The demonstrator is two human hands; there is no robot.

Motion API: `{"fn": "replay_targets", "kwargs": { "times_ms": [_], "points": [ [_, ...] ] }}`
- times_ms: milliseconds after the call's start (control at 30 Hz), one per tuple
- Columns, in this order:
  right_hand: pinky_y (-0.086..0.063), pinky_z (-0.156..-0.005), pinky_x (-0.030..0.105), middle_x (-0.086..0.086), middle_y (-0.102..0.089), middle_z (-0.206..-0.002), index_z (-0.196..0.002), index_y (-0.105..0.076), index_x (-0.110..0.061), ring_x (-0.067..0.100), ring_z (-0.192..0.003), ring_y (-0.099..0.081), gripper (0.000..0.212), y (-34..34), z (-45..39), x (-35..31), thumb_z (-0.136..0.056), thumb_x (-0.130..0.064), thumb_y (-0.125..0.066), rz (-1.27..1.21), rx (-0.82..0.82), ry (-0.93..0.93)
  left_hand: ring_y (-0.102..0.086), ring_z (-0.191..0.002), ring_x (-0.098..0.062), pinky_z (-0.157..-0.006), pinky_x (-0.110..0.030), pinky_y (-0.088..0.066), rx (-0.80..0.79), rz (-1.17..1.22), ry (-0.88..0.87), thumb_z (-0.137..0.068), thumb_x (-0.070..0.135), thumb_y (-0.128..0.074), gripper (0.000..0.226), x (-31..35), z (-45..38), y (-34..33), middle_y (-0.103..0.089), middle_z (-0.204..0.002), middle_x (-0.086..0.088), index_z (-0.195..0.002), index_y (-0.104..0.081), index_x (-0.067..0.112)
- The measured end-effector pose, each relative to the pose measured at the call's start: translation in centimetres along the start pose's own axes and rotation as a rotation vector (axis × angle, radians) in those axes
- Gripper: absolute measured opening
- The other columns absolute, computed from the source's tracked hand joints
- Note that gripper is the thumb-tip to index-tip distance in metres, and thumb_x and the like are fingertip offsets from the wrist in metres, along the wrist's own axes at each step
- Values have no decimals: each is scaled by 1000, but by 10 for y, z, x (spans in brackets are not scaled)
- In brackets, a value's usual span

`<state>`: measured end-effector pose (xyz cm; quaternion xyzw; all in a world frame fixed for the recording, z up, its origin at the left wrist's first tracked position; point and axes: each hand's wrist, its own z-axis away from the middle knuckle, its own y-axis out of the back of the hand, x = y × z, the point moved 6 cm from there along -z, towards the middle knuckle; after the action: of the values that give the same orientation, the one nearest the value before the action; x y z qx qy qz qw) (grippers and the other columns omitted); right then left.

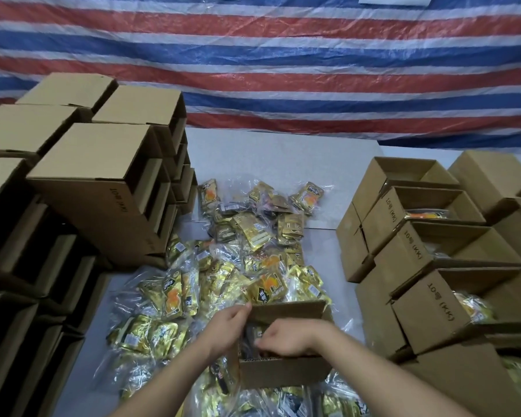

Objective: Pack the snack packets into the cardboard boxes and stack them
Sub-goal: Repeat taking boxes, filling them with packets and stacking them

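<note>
A small open cardboard box sits on a heap of gold snack packets in front of me. My left hand grips the box's far left corner and wall. My right hand reaches down into the box, with its fingers curled over dark packets inside; whether it holds one I cannot tell. The packets lie in clear plastic bags spread across the grey table.
Stacks of empty boxes lying on their sides fill the left. On the right stand stacked open boxes with packets in them. A striped red, blue and white tarpaulin hangs behind the table.
</note>
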<state>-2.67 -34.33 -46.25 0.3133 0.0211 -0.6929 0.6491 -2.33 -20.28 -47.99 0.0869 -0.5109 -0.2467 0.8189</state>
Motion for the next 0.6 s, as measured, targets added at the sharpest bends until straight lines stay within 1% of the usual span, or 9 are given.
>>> {"fn": "replay_targets", "kwargs": {
  "times_ms": [100,167,233,267,333,400,467,533,600],
  "points": [
    [-39,-86,31,17,-57,-135,-128,-60,-9,27,-105,-58,52,-33,-23,-13,-103,-46,-34,16,-167,-78,-52,-65,3,-53,-11,-35,13,-64,-7,-104,45,-37,41,-3,2,2,-58,-68,13,-78,-61,24],
    [-36,-88,30,18,-54,-140,-135,-56,-8,29,-114,-56,53,-36,-24,-18,-103,-45,-33,-4,-153,-73,-52,-64,4,-54,-12,-34,-4,-73,-12,-103,47,-36,42,-6,5,3,-57,-69,13,-75,-59,25],
    [-37,-81,28,16,-63,-126,-121,-65,-10,29,-107,-60,49,-23,-17,-15,-99,-44,-38,-2,-46,-82,-53,-62,6,-53,-11,-36,-19,-91,-18,-103,48,-36,43,-6,5,3,-59,-69,11,-75,-61,27],
    [-39,-72,27,10,-69,-106,-101,-70,-14,24,-91,-61,42,-15,-11,-12,-96,-44,-41,-20,10,-93,-53,-61,5,-53,-11,-37,-19,-100,-18,-103,48,-35,43,-6,5,3,-61,-69,9,-77,-62,27],
    [-39,-56,25,-3,-63,-72,-68,-61,-19,16,-67,-56,38,0,-3,-7,-94,-41,-44,-68,109,-78,-53,-56,1,-51,-13,-38,-14,-102,-15,-104,46,-35,43,-3,2,2,-62,-67,6,-79,-64,26],
    [-40,-55,25,-2,-62,-71,-67,-58,-19,17,-64,-55,38,9,0,-3,-97,-37,-43,-99,151,-73,-49,-50,1,-48,-15,-35,-22,-92,-14,-104,45,-34,44,-2,1,-1,-57,-61,6,-80,-64,24],
    [-44,-66,28,11,-68,-96,-93,-67,-13,24,-81,-62,34,1,-4,-8,-99,-33,-40,-20,77,-83,-49,-51,2,-49,-15,-35,-16,-89,-14,-104,44,-35,45,-2,1,-1,-57,-61,6,-79,-64,22],
    [-43,-94,34,20,-58,-133,-130,-58,-4,31,-118,-58,42,-17,-10,-15,-101,-29,-39,50,-6,-99,-49,-55,1,-52,-17,-35,-13,-95,-19,-104,45,-37,47,-2,0,0,-58,-64,4,-76,-64,19],
    [-35,-108,36,18,-50,-146,-142,-49,-5,30,-133,-48,46,-29,-13,-22,-104,-27,-37,28,-42,-59,-49,-55,3,-54,-18,-35,-27,-112,-22,-103,46,-37,48,-5,2,0,-58,-67,4,-76,-64,18]
  ]
}}
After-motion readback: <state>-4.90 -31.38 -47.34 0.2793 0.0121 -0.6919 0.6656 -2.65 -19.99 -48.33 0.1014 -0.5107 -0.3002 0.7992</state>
